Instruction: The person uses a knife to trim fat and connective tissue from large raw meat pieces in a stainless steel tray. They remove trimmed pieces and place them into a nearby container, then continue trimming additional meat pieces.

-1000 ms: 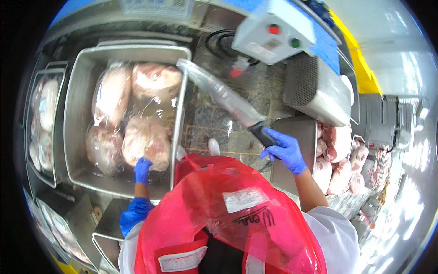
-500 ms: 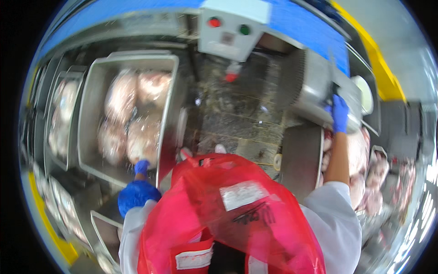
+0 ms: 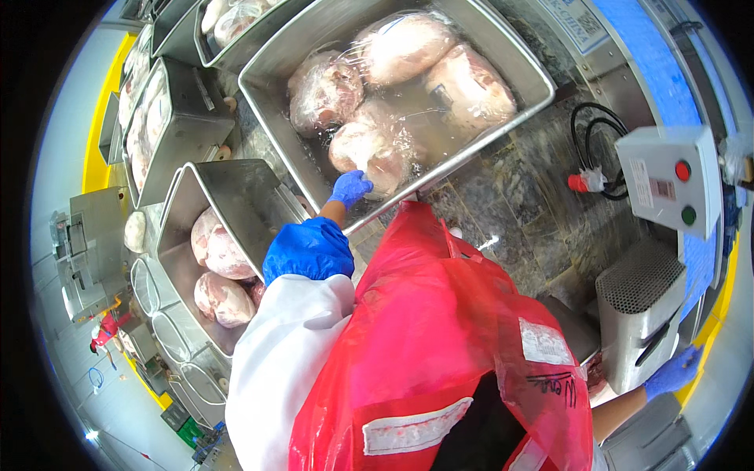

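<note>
Gloved in blue, my left hand (image 3: 351, 188) reaches over the near rim of a large stainless steel bin (image 3: 271, 129). Its fingers are closed at the near end of a plastic-wrapped piece of meat (image 3: 371, 145). Several other wrapped pieces (image 3: 467, 86) lie in the bin in shallow, cloudy liquid. At the far right, my gloved right hand (image 3: 674, 370) rests beside a metal box with a perforated end (image 3: 638, 286). Its fingers look stretched out and hold nothing I can see. A dark, narrow handle-like shape (image 3: 656, 343) shows on the box, just apart from that hand.
A second steel bin (image 3: 177, 235) with bare meat pieces stands to the left, with more loaded bins (image 3: 184, 133) behind it. On the right are a grey control box (image 3: 667, 184), a black cable (image 3: 601, 118) and a blue surface (image 3: 652, 47). Another person (image 3: 106, 330) stands far left.
My view has swung left, over the wrapped meat. My left hand stays at the same bin. My right hand, earlier at a dark handle on the metal box, is now beside the box, apart from it.
</note>
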`<state>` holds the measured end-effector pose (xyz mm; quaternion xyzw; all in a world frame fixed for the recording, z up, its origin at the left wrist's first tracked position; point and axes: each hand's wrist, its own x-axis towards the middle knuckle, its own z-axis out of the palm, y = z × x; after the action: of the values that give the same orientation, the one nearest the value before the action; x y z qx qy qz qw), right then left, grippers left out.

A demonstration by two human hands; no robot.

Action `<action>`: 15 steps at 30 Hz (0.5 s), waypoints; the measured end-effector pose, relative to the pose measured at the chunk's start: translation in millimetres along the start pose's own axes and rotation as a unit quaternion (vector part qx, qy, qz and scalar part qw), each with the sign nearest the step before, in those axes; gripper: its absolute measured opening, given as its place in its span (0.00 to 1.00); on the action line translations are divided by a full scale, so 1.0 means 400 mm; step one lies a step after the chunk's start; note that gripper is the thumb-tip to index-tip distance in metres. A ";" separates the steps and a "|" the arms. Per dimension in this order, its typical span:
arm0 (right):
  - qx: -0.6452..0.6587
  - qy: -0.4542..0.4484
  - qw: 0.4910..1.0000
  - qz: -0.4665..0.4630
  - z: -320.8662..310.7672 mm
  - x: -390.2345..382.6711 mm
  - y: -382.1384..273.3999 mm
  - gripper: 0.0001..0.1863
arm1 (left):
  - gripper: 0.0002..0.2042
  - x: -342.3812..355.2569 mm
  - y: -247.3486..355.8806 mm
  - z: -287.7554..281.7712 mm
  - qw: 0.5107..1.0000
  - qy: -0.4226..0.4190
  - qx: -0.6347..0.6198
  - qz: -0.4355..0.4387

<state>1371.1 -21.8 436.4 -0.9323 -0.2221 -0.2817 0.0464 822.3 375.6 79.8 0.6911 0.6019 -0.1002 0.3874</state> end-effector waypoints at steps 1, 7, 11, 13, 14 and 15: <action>0.074 0.086 0.992 -0.051 -0.019 0.011 -0.105 0.20 | 0.21 0.017 -0.028 0.000 0.999 -0.001 -0.040 0.001; 0.481 -0.217 0.830 -0.181 0.074 -0.141 -0.831 0.10 | 0.16 0.050 -0.076 -0.028 0.980 0.084 -0.182 -0.011; 0.519 -0.456 0.643 -0.329 0.312 -0.381 -1.204 0.14 | 0.11 0.082 -0.101 -0.066 0.978 0.057 -0.160 0.122; 0.453 -0.414 0.631 -0.474 0.484 -0.506 -1.317 0.18 | 0.11 0.085 -0.077 -0.096 0.966 0.030 -0.238 0.095; 0.444 -0.413 0.622 -0.496 0.536 -0.565 -1.366 0.20 | 0.11 0.065 -0.072 -0.120 0.959 0.015 -0.274 0.072; 0.435 -0.405 0.619 -0.513 0.569 -0.593 -1.413 0.22 | 0.09 0.056 -0.044 -0.156 0.965 -0.004 -0.256 0.063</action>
<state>1060.9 441.4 94.4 -0.5571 -0.7574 0.2761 0.1995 791.6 432.9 101.2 0.6047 0.5614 0.0792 0.5594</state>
